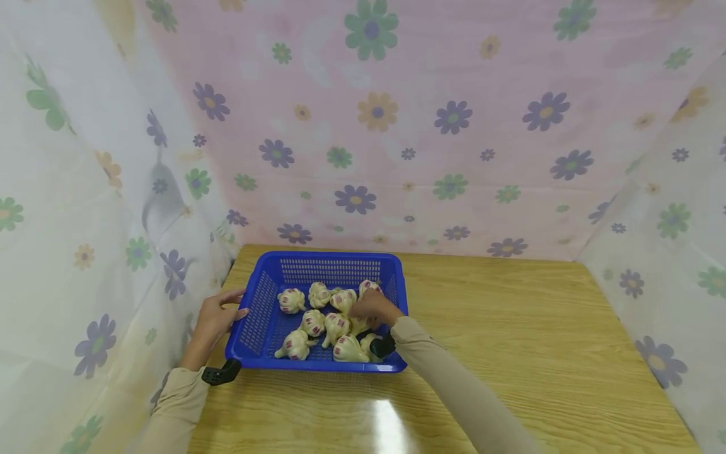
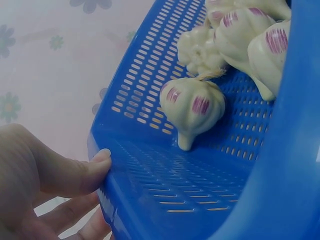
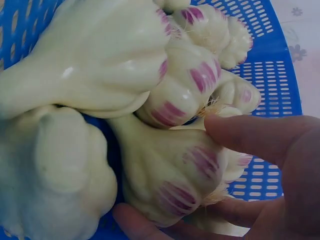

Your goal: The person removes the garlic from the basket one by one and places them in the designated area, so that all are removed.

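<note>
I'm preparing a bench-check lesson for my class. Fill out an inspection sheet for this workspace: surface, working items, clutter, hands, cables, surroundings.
Surface: wood-grain table, with a bright reflection in front of the basket.
Working items: blue perforated basket holding several pale garlic bulbs with purple markings.
Clutter: nothing seen.
Left hand: holds the basket's rim at its left side.
Right hand: inside the basket, gripping one bulb.
Cables: nothing seen.
Surroundings: flower-patterned cloth, pink behind the table and whitish at both sides.
</note>
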Demonstrator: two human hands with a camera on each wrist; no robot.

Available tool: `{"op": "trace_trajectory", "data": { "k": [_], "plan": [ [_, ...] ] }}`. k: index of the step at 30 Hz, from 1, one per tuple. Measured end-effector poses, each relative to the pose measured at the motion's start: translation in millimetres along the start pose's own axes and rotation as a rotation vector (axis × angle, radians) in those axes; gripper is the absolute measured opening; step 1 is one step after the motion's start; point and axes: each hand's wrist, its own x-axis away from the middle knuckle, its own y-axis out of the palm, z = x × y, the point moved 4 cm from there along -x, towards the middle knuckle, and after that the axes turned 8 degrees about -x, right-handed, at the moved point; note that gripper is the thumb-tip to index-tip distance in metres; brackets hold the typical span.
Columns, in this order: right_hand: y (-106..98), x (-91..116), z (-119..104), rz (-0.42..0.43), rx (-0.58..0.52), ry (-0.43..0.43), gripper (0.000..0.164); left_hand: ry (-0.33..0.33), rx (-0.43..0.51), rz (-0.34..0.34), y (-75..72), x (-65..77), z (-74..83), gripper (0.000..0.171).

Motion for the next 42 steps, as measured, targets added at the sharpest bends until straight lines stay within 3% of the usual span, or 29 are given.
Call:
{"op": "trace_trajectory", "data": {
  "k": [3, 5, 12, 16, 19, 25, 29, 31, 35, 38, 42],
  "plan": [
    [1.3, -0.1, 0.9, -0.003, 0.007, -0.006, 0.030, 0.026, -0.006, 0.047, 11.7, -38.2, -49.0, 0.052],
    [1.1, 0.0, 1.9, 0.003, -0.007, -0.004, 0.034, 0.024, -0.019, 0.050, 13.0, -44.1, -55.3, 0.053],
    [-2.4, 0.8, 4.4, 0.024, -0.073, -0.027, 0.024, -0.028, 0.020, -0.033, -8.6, 24.0, 33.2, 0.053],
    [-8.0, 2.9, 4.0, 0.033, -0.101, -0.072, 0.024, -0.022, 0.020, -0.033, -12.2, 39.3, 52.5, 0.051],
    [-12.7, 5.9, 3.2, 0.044, -0.136, -0.093, 0.028, -0.029, 0.023, -0.012, -9.2, 28.2, 37.4, 0.052],
    [-19.5, 13.4, -2.5, 0.028, -0.177, -0.150, 0.044, -0.044, 0.018, -0.006, 3.0, -15.4, -20.0, 0.052],
    [-25.3, 18.5, -6.3, 0.036, -0.168, -0.171, 0.030, -0.019, 0.038, 0.012, 9.5, -31.5, -41.6, 0.051],
    [-28.9, 21.4, -8.9, 0.042, -0.166, -0.172, 0.020, -0.001, 0.045, 0.019, 11.7, -35.3, -46.7, 0.052],
    [-36.7, 26.8, -14.2, 0.032, -0.187, -0.179, 0.027, 0.019, 0.031, 0.041, 14.2, -40.1, -51.0, 0.052],
    [-42.7, 30.0, -18.3, 0.022, -0.209, -0.194, 0.023, 0.032, 0.031, 0.045, 14.3, -41.9, -52.3, 0.052],
    [-52.1, 33.6, -24.7, 0.008, -0.216, -0.225, 0.021, 0.014, 0.034, 0.040, 9.0, -31.8, -41.2, 0.049]
  ]
}}
